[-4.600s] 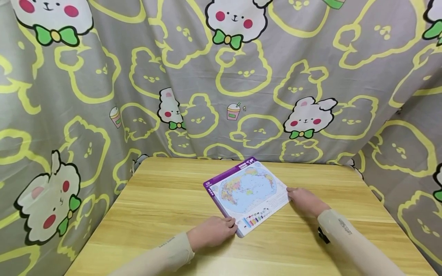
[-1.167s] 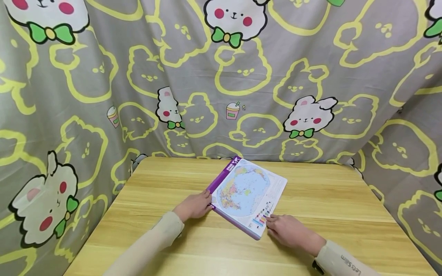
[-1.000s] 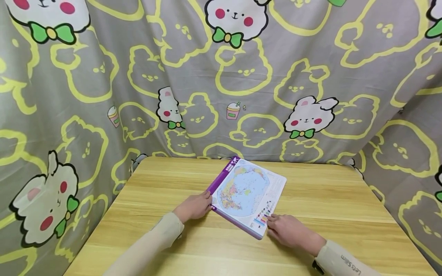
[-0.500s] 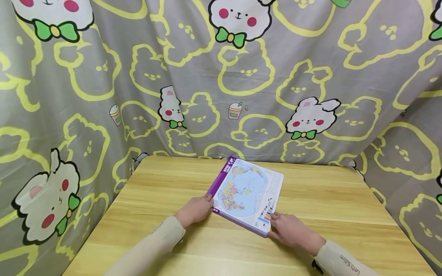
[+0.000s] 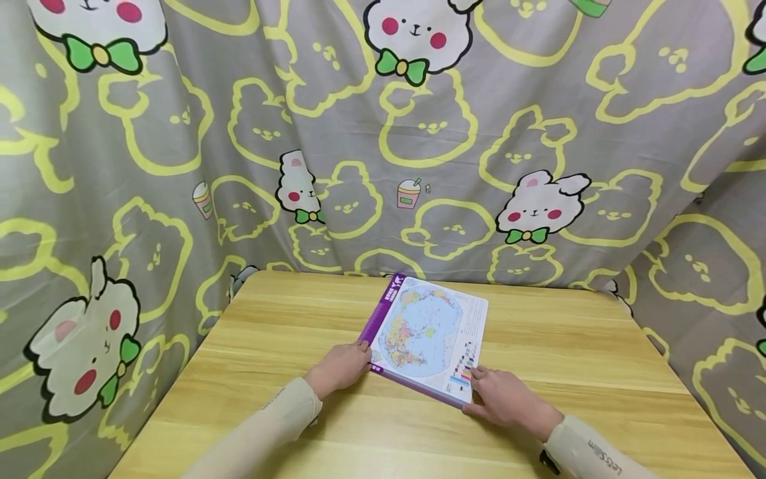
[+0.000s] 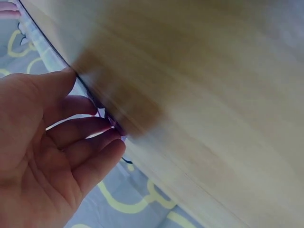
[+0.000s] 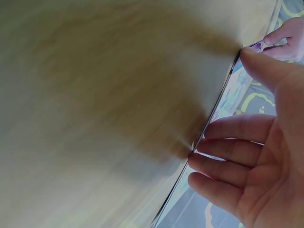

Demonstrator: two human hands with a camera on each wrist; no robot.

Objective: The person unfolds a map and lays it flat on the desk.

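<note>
- Both hands touch the map without clasping it: the left hand (image 5: 340, 367) has loosely bent fingers, the right hand (image 5: 510, 399) nearly straight ones.
- Head view: the map (image 5: 421, 332) lies on the table (image 5: 257, 359), slightly askew, between the hands, its far left corner by the back edge. A purple strip runs down its left side; a colour key sits toward the near right corner. Left fingertips meet the strip at the near left corner; right fingers touch the right side, thumb at the near right corner. Pale sleeves (image 5: 269, 422) cover both forearms. Behind hangs a grey curtain (image 5: 443, 140) with rabbits and yellow outlines.
- Left wrist view: thumb tip and fingertips reach the map's edge, some way apart along it. Table fills the right, hand shadow on it.
- Right wrist view: thumb stands well apart from four extended fingers, whose tips are at the map's dark edge. Part of the left hand shows top right.
</note>
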